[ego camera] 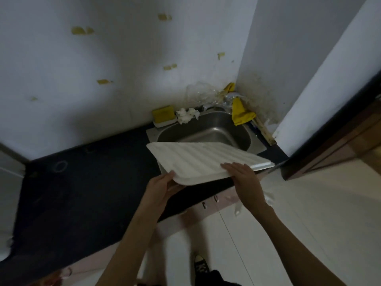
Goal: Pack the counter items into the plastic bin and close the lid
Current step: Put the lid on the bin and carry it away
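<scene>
White ribbed lid (203, 159) at frame centre, held tilted above the front edge of the dark counter (82, 193) & overlapping the near rim of the steel sink (208, 131). Left hand (159, 187) gripping the lid's lower-left corner, thumb on top, fingers underneath. Right hand (244, 182) on the lid's near right edge, fingers spread flat over the top surface; thumb hidden, so can't tell if wrapped under. Bin itself not identifiable; whatever sits under the lid is covered.

Behind the sink, centre-right: yellow sponge (162, 114) in a white holder against the wall, crumpled white wad (186, 116) just beside it to the right, yellow cloth (240, 113) draped at the wall corner, near the sink's back-right. Yellowish patches on the white wall (103, 58), upper left & centre. Pale tiled floor (309, 223) lower right; dark shoe (201, 267) at bottom centre. Brown wooden door (350, 141) at right edge.
</scene>
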A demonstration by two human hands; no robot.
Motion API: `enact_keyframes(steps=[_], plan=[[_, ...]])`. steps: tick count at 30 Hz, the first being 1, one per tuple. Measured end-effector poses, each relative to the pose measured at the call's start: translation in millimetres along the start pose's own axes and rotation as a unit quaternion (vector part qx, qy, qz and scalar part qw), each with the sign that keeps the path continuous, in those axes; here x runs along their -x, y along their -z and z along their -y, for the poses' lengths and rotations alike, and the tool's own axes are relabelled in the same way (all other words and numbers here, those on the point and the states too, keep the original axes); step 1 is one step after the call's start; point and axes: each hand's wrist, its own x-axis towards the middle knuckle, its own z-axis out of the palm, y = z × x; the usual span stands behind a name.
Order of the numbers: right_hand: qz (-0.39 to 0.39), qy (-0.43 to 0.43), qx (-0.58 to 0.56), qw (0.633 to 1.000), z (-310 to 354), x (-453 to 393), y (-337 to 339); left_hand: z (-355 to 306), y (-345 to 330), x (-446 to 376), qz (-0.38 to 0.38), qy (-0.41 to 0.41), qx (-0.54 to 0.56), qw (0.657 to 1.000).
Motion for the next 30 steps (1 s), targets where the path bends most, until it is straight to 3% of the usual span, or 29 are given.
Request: enact_keyframes(steps=[5, 7, 11, 16, 23, 26, 30], plan=[[-0.113, 0.036, -0.097, 0.988, 56.5, -52.5, 25.3, -82.0, -0.6, 32.7, 0.023, -0.122, 0.044, 0.991], [-0.140, 0.034, -0.115, 0.983, 81.9, -81.7, 38.0, -109.5, 6.5, 45.7, 0.024, -0.188, 0.013, 0.982], [-0.188, 0.052, -0.166, 0.967, 139.8, -124.3, 62.1, -135.7, 44.8, 60.6, -0.088, -0.290, -0.098, 0.948], [-0.171, 0.082, -0.222, 0.956, 221.3, -160.9, 73.3, -143.0, 128.6, 61.1, -0.297, -0.310, -0.183, 0.885], [-0.109, 0.098, -0.290, 0.946, 343.5, -170.1, 52.2, -158.5, 248.5, 91.0, -0.389, -0.325, -0.157, 0.848], [-0.094, 0.091, -0.298, 0.946, 391.7, -164.5, 31.9, -160.5, 306.8, 118.3, -0.475, -0.361, -0.168, 0.785], [-0.049, 0.048, -0.328, 0.942, 457.3, -152.9, 2.5, -164.1, 395.1, 147.8, -0.448, -0.322, -0.201, 0.810]])
